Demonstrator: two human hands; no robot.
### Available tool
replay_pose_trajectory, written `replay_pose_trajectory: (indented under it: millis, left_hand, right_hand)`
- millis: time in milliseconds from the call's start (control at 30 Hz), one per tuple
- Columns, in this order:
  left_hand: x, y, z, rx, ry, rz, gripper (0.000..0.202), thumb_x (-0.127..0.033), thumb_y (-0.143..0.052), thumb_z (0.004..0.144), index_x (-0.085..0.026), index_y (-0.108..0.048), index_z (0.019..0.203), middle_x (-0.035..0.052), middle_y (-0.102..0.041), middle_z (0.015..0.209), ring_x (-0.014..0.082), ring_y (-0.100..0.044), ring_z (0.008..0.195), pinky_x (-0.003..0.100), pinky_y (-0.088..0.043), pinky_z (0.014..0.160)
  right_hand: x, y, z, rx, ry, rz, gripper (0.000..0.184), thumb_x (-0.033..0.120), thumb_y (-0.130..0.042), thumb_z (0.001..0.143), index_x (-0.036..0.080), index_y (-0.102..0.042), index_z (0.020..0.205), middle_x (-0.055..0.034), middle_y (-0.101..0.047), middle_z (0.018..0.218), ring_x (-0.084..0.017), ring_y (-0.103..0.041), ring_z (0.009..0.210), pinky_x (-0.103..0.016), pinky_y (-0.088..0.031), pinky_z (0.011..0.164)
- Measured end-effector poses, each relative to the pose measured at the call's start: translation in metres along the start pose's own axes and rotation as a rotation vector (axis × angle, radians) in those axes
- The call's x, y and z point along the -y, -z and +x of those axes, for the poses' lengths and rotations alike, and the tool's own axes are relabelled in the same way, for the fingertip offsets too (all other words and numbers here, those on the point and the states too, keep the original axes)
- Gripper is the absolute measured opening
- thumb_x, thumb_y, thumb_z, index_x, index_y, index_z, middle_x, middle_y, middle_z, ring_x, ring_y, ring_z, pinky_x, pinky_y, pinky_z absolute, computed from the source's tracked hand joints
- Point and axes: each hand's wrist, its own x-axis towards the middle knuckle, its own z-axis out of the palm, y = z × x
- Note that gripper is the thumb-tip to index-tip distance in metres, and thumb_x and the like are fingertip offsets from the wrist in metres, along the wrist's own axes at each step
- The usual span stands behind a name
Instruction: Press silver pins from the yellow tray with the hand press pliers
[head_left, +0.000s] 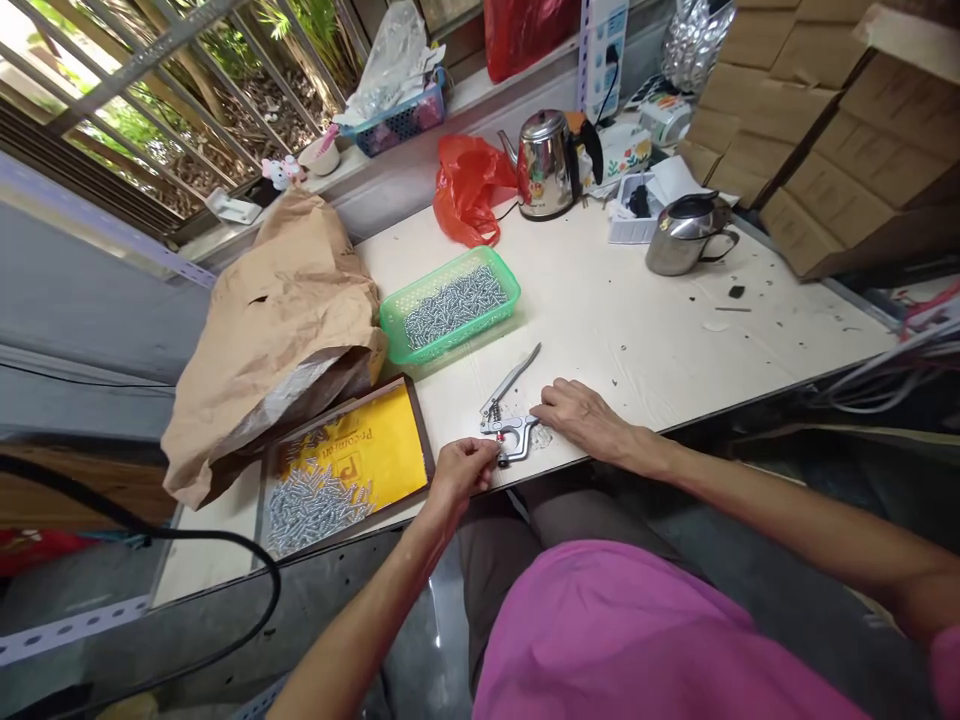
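A small metal hand press (pixel 508 420) with a long lever stands near the front edge of the pale table (pixel 637 310). My left hand (pixel 461 470) is pinched at its jaw, fingers together on something too small to make out. My right hand (pixel 581 415) rests on the table just right of the press, fingers curled, fingertips touching its base. A yellow-lined tray (pixel 375 450) with several small metal pieces lies left of my left hand. Behind the press sits a green basket (pixel 450 305) full of the same metal pieces.
A crumpled brown paper bag (pixel 277 320) lies at the left. Two steel kettles (pixel 544 165) (pixel 686 235), a red plastic bag (pixel 469 190) and cardboard boxes (pixel 825 130) stand at the back and right. A black cable (pixel 187 540) loops at lower left.
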Motion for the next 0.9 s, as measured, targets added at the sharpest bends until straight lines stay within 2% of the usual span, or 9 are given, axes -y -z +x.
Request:
replay_pose_trajectory:
  millis: [167,333,433,467,533,600,633,733,900]
  left_hand:
    - [-0.002,-0.002,0.002,0.017,0.056,0.013,0.026,-0.035,-0.073,0.067,-0.013,-0.059,0.065,-0.0064,-0.047,0.041,0.0041,-0.037,0.033,0.017,-0.026,0.035]
    - [-0.010,0.001,0.009,0.083,0.172,0.105,0.024,-0.028,-0.072,0.071,-0.013,-0.056,0.060,-0.0040,-0.052,0.044,0.0040,-0.039,0.032,0.018,-0.025,0.035]
    - [-0.013,0.002,0.011,0.107,0.210,0.139,0.025,-0.027,-0.072,0.072,-0.013,-0.056,0.058,-0.0029,-0.054,0.045,0.0040,-0.041,0.032,0.018,-0.025,0.036]
    - [-0.013,0.002,0.011,0.114,0.215,0.148,0.026,-0.027,-0.071,0.073,-0.013,-0.056,0.058,-0.0029,-0.054,0.045,0.0040,-0.041,0.032,0.018,-0.026,0.036]
    - [-0.012,0.002,0.011,0.117,0.217,0.163,0.026,-0.027,-0.071,0.073,-0.013,-0.055,0.058,-0.0033,-0.053,0.044,0.0039,-0.041,0.032,0.018,-0.026,0.036]
    - [-0.011,0.002,0.009,0.113,0.210,0.167,0.026,-0.027,-0.072,0.073,-0.013,-0.055,0.058,-0.0034,-0.053,0.044,0.0040,-0.042,0.032,0.018,-0.026,0.036]
    - [-0.011,0.001,0.008,0.109,0.204,0.163,0.026,-0.027,-0.072,0.073,-0.013,-0.055,0.059,-0.0033,-0.054,0.044,0.0041,-0.042,0.033,0.018,-0.026,0.036]
    - [-0.012,0.000,0.005,0.096,0.189,0.155,0.024,-0.027,-0.071,0.073,-0.013,-0.056,0.061,-0.0035,-0.054,0.045,0.0041,-0.043,0.033,0.018,-0.026,0.036]
    - [-0.013,-0.003,0.003,0.079,0.198,0.155,0.027,-0.027,-0.072,0.071,-0.014,-0.053,0.056,-0.0049,-0.051,0.043,0.0035,-0.041,0.032,0.017,-0.026,0.035]
  right_hand:
    - [0.002,0.001,0.001,0.007,-0.010,-0.008,0.018,0.018,-0.048,0.094,0.019,-0.065,0.086,-0.0065,-0.058,0.087,-0.019,-0.044,0.084,-0.032,-0.028,0.071]
    - [0.005,0.008,0.000,0.075,-0.038,-0.003,0.020,0.017,-0.047,0.094,0.018,-0.066,0.088,-0.0076,-0.060,0.090,-0.020,-0.048,0.087,-0.033,-0.032,0.072]
    - [0.000,0.016,0.002,0.112,-0.026,0.061,0.017,0.026,-0.053,0.092,0.018,-0.067,0.097,-0.0105,-0.060,0.105,-0.023,-0.050,0.098,-0.034,-0.038,0.079]
    - [-0.004,0.019,0.005,0.107,-0.015,0.079,0.023,0.032,-0.058,0.090,0.018,-0.065,0.107,-0.0127,-0.058,0.117,-0.025,-0.049,0.106,-0.036,-0.039,0.084]
    - [-0.014,0.024,0.012,0.103,0.005,0.085,0.059,0.044,-0.068,0.080,0.016,-0.053,0.129,-0.0185,-0.042,0.140,-0.033,-0.039,0.124,-0.044,-0.036,0.095]
    - [-0.026,0.027,0.023,0.159,0.028,0.065,0.089,0.053,-0.075,0.070,0.012,-0.039,0.141,-0.0231,-0.027,0.150,-0.039,-0.025,0.135,-0.052,-0.030,0.102]
    - [-0.031,0.029,0.030,0.210,0.046,0.061,0.098,0.056,-0.076,0.066,0.011,-0.035,0.143,-0.0242,-0.025,0.151,-0.041,-0.022,0.137,-0.055,-0.028,0.104]
    - [-0.042,0.032,0.044,0.320,0.106,0.061,0.101,0.061,-0.075,0.063,0.009,-0.036,0.141,-0.0246,-0.037,0.143,-0.041,-0.030,0.131,-0.058,-0.027,0.103]
    - [-0.041,0.037,0.051,0.297,0.146,0.031,0.089,0.063,-0.072,0.063,0.008,-0.049,0.128,-0.0211,-0.051,0.124,-0.035,-0.044,0.112,-0.052,-0.034,0.095]
